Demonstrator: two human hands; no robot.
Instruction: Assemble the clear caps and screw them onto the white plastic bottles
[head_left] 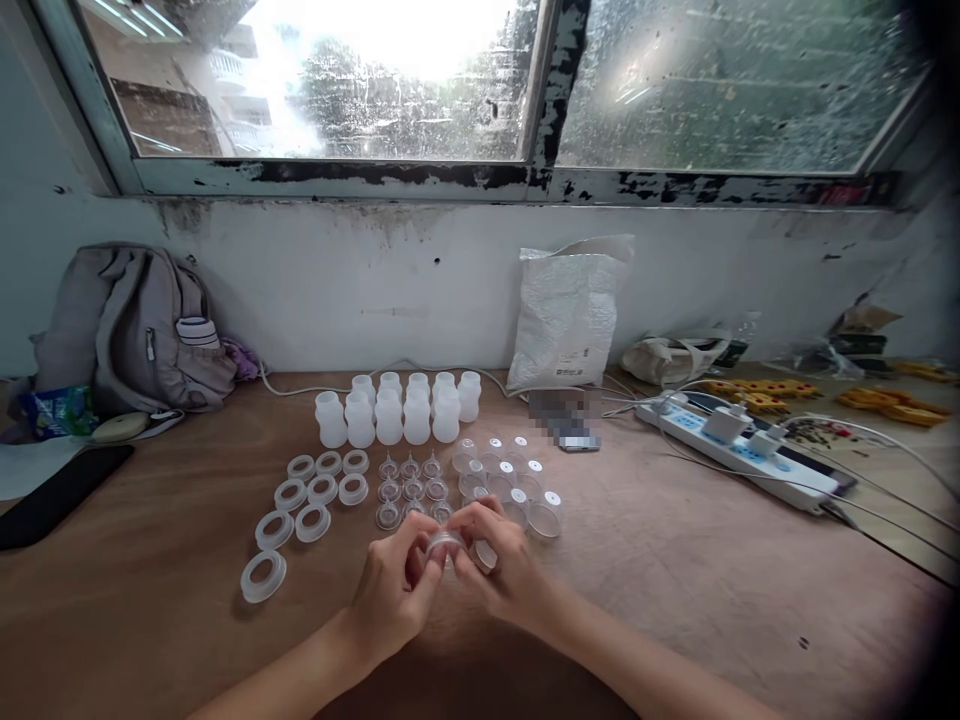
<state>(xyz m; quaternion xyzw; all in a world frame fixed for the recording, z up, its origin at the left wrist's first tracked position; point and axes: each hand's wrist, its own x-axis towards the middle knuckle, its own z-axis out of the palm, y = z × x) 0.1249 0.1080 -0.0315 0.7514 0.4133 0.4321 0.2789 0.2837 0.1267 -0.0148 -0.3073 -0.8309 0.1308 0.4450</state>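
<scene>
My left hand [397,582] and my right hand [498,555] meet low in the middle, fingertips closed around a translucent bottle ring [445,540]. Whether a teat sits inside it is hard to make out behind the fingers. Just beyond are clear bottle teats [412,490] in short rows, tips upward. Dome-shaped clear caps [546,518] stand to the right, some partly hidden by my right hand. On the left lie several more translucent rings [274,530] in loose rows. White waisted baby bottles [388,417] stand upright with open tops behind the teats.
A grey backpack [139,325] leans at the back left, near a black phone-like slab [64,495]. A silver padded bag [566,320] stands against the wall. To the right, a white power strip [750,455] trails cables across the wooden table [660,600].
</scene>
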